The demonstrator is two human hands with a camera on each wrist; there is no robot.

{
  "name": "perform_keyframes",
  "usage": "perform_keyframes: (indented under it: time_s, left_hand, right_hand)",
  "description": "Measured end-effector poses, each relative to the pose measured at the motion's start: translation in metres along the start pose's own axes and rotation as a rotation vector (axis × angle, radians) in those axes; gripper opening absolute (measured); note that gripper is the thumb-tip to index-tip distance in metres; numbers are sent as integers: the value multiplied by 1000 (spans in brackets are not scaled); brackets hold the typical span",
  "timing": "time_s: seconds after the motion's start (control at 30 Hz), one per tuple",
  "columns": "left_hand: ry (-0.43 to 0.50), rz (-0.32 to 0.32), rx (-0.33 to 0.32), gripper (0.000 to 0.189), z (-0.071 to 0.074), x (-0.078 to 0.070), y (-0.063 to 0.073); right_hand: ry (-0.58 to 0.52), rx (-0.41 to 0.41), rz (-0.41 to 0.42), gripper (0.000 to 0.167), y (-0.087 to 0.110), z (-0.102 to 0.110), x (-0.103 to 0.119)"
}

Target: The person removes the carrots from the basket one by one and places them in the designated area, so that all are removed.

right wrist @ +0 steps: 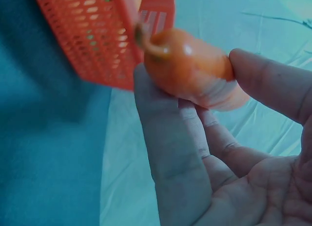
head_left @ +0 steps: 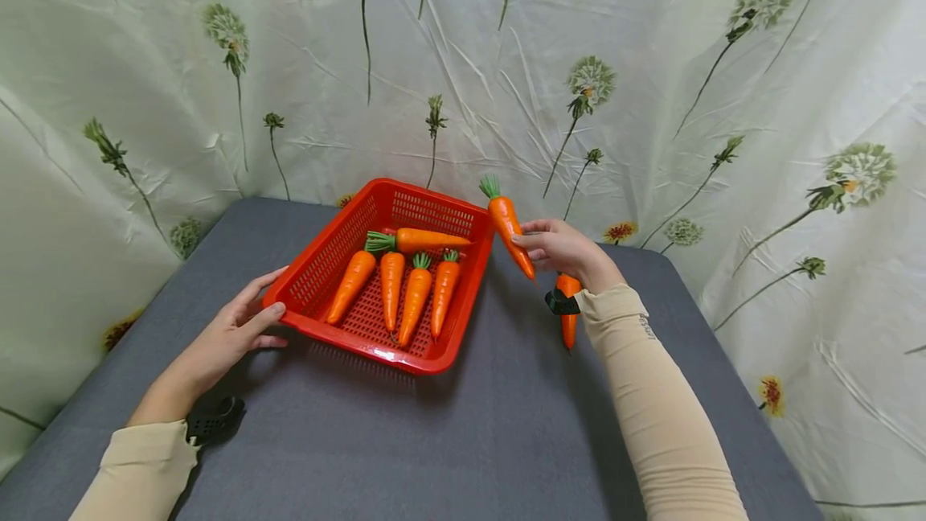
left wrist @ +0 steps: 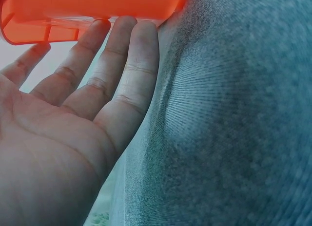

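My right hand (head_left: 560, 250) pinches an orange carrot (head_left: 506, 223) with a green top between thumb and fingers, just off the right side of a red plastic basket (head_left: 463, 348). In the right wrist view the carrot (right wrist: 195, 65) points its thin tip toward the camera. Several carrots (head_left: 415, 296) lie inside the basket, one crosswise at the back. At the basket's left corner my left hand (head_left: 231, 336) touches the rim, its fingers nearly straight; in the left wrist view the fingertips meet the outer wall (left wrist: 97, 4).
Another carrot (head_left: 568, 328) lies on the grey table (head_left: 405, 457), partly hidden behind the right wrist. A dark wrist strap (head_left: 215, 419) sits on the left wrist. Behind the table hangs a pale curtain (head_left: 304, 47) with a flower print.
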State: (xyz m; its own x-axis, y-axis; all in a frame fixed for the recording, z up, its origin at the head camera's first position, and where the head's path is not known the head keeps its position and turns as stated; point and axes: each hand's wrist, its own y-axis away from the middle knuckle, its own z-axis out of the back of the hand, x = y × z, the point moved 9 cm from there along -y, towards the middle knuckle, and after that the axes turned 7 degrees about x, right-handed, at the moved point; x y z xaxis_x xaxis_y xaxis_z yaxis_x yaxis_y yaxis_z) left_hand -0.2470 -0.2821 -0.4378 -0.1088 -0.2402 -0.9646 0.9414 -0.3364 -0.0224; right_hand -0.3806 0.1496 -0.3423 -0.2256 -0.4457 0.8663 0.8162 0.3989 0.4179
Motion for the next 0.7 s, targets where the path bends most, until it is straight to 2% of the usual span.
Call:
perform_keyframes:
  time_s: [0.43, 0.6, 0.7]
  left_hand:
    - [17, -12, 14, 64, 0, -2, 1]
    - [15, -13, 13, 64, 0, -2, 1]
    - [19, -3, 13, 65, 0, 0, 1]
  right_hand:
    - [-15, -36, -101, 64, 4, 14, -41]
    - [-7, -70, -129, 60, 5, 17, -58]
    - [8, -81, -144, 52, 4, 17, -68]
